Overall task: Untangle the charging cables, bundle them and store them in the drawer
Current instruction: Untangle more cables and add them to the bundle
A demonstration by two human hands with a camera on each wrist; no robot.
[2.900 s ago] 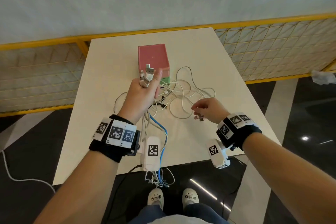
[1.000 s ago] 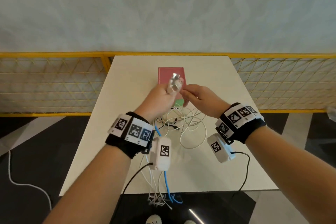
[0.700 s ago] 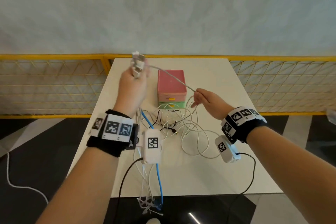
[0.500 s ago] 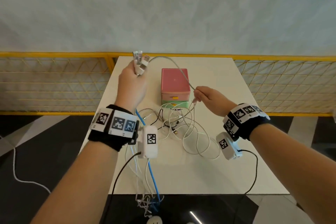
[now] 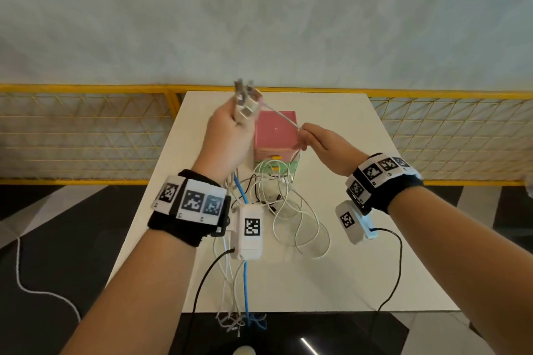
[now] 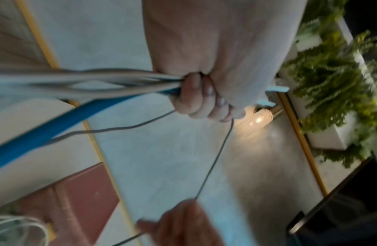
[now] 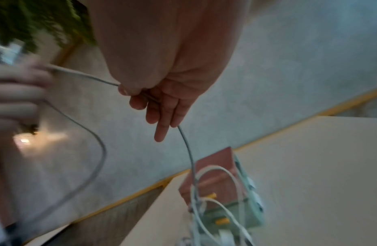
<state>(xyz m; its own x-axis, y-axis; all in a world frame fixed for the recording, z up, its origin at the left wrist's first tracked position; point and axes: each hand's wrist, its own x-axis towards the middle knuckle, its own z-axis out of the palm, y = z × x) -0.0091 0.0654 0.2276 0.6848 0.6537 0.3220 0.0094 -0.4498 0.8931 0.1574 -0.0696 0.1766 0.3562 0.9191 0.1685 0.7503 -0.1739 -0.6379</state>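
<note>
My left hand point(image 5: 230, 132) is raised above the white table point(image 5: 360, 268) and grips a bunch of charging cables point(image 6: 111, 81) just below their plugs point(image 5: 245, 99). A blue cable point(image 5: 245, 274) and several white ones hang from that fist past the table's front edge. One thin white cable point(image 5: 281, 116) runs taut from the fist to my right hand point(image 5: 320, 141), which pinches it between thumb and forefinger point(image 7: 128, 90). From there it drops point(image 7: 188, 149) into the tangle point(image 5: 291, 210) in front of the drawer box point(image 5: 275, 131), which has a pink top and a green drawer point(image 5: 292, 166).
A yellow mesh fence point(image 5: 86, 135) rings the table's far and side edges, with a pale wall behind it. Black leads from the wrist cameras point(image 5: 395, 265) hang over the table front. A white cord point(image 5: 34, 288) lies on the dark floor at left.
My hands have come closer together: the left hand moved right, the right hand rose slightly. The cable stretch between them is shorter and taut.
</note>
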